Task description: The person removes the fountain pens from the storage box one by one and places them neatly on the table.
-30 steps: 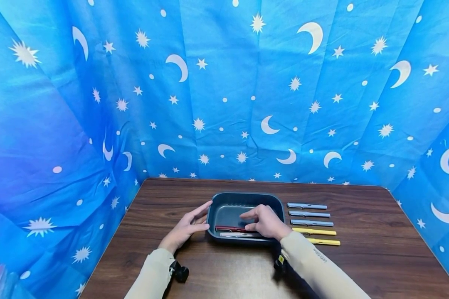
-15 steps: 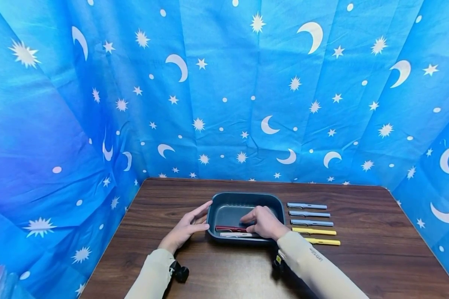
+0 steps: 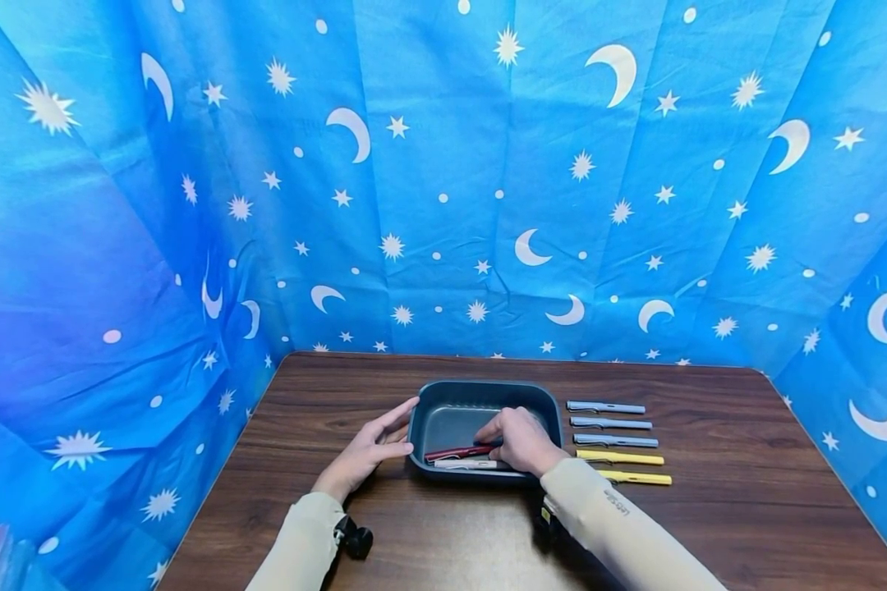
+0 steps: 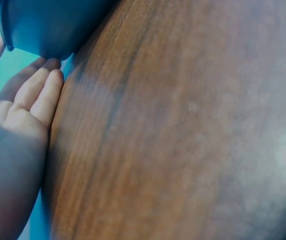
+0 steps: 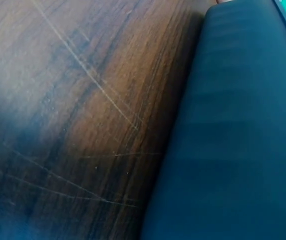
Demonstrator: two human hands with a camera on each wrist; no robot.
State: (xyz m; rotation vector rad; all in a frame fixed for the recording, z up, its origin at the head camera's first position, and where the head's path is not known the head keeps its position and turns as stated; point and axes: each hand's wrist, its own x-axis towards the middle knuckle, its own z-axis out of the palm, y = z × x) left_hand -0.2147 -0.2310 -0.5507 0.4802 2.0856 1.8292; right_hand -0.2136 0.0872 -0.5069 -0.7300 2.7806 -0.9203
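Note:
A dark blue-grey rectangular tray (image 3: 451, 419) stands on the table, with a dark red pen (image 3: 454, 453) and a white pen (image 3: 466, 465) inside along its near wall. My right hand (image 3: 523, 442) reaches into the tray and pinches the red pen near its right end, which the fingers hide. The red pen lies at a slight slant. At the tray's left end, my left hand (image 3: 365, 451) touches the outer wall with thumb and extended fingers. In the left wrist view, those fingers (image 4: 45, 95) meet the tray's wall (image 4: 52, 25). The right wrist view shows the tray's ribbed outer side (image 5: 233, 130), no hand.
Right of the tray, several pens lie in a column: light blue pens (image 3: 610, 424) at the back, yellow pens (image 3: 621, 458) nearer, one partly behind the right sleeve. The wooden table (image 3: 443, 542) has a blue star-and-moon cloth (image 3: 443, 164) behind it.
The red pen has turned slightly, its left end now nearer the table's front. My right hand and forearm have shifted a little left. The left hand stays put.

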